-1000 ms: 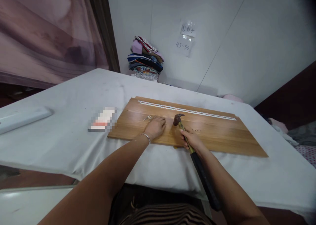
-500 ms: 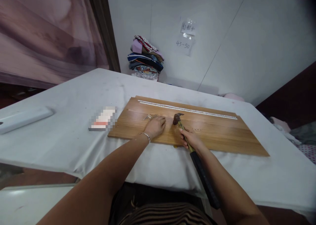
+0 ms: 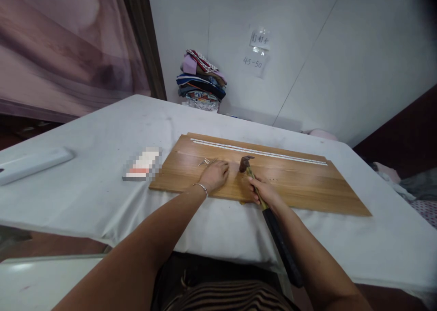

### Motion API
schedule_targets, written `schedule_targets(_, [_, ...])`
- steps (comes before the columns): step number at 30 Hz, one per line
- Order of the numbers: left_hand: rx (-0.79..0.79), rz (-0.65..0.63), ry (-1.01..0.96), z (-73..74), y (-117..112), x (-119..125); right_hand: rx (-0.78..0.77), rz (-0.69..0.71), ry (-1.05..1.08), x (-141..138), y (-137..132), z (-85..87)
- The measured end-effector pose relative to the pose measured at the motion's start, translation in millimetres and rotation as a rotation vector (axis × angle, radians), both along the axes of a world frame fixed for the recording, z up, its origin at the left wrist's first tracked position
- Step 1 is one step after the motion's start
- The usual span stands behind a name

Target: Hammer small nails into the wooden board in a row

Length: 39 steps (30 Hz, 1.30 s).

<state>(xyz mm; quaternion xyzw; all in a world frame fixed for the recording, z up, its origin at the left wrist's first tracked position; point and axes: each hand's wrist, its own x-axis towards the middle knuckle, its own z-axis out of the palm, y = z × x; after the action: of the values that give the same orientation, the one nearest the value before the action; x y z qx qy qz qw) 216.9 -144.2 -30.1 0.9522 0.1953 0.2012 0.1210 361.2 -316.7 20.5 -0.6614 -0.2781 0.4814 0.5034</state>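
A long wooden board (image 3: 314, 188) lies across the white-covered table. My right hand (image 3: 263, 190) is wrapped round the upper handle of a claw hammer (image 3: 277, 238), whose rusty head rests at or just above the board's middle. The hammer's black grip points back toward my body. To its left, my left hand (image 3: 216, 173) lies palm down on the board, fingers stretched out, with a bracelet at the wrist. Several loose nails (image 3: 205, 161) lie just beyond that hand. Right of the hammer, a short row of small dark nail heads or holes (image 3: 273, 179) shows in the wood.
Two white measuring strips (image 3: 259, 151) run along the board's far part. A blurred-out flat object (image 3: 142, 164) lies left of the board, and a white elongated thing (image 3: 37, 165) sits farther left. Folded clothes (image 3: 201, 81) are stacked by the wall behind the white-covered table (image 3: 102, 133).
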Motion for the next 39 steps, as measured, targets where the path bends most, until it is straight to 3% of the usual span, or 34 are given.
schedule_targets(32, [-0.018,0.017,-0.023,-6.0,4.1,2.2,0.032,0.019,-0.014,-0.4,2.0,5.9])
schedule_targets(39, [-0.005,0.005,-0.018,-6.0,4.2,1.9,0.017,0.016,-0.012,0.8,3.8,-0.5])
